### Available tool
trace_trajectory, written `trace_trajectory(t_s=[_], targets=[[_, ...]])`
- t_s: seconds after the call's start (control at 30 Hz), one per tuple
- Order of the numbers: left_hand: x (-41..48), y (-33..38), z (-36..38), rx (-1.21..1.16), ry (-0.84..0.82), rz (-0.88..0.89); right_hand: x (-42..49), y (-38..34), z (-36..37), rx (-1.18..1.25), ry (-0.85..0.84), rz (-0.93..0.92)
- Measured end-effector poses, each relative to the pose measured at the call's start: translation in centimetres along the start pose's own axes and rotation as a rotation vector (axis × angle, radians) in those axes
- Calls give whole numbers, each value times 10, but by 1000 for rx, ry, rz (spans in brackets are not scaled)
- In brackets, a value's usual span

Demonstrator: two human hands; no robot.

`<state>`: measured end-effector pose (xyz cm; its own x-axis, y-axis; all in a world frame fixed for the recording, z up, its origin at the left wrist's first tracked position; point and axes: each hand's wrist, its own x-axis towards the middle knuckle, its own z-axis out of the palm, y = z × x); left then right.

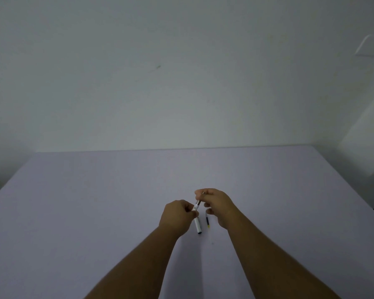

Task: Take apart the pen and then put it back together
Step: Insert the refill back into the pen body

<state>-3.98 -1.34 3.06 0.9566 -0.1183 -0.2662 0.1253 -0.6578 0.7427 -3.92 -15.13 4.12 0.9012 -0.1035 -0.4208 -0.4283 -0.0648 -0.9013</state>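
We hold the pen barrel, a white tube with a dark lower end, slanted above the table, its lower end nearest us and its upper end pointing away to the right. Our left hand is curled around the barrel's middle, fingers closed on it. Our right hand pinches the tip section at the barrel's upper end between thumb and fingertips, the other fingers loosely bent; whether that section is joined to the barrel or just off it we cannot tell. The refill, a thin dark rod with a yellowish end, lies on the pale lilac table just right of the barrel, under our right hand. Beyond the table stands a plain white wall.
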Motion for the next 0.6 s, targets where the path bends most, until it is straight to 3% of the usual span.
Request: trace_trajectory(t_s=[0.2,0.33,0.5,0.6], targets=[[-1,-5,1,65,1,6,2,-1,-1,-218,17,88],[1,-3,-2,41,20,-9,3,5,0,2,-32,49],[-1,-3,-1,107,34,16,4,2,3,-163,35,86],[0,-1,0,67,19,2,3,4,3,-12,0,54]])
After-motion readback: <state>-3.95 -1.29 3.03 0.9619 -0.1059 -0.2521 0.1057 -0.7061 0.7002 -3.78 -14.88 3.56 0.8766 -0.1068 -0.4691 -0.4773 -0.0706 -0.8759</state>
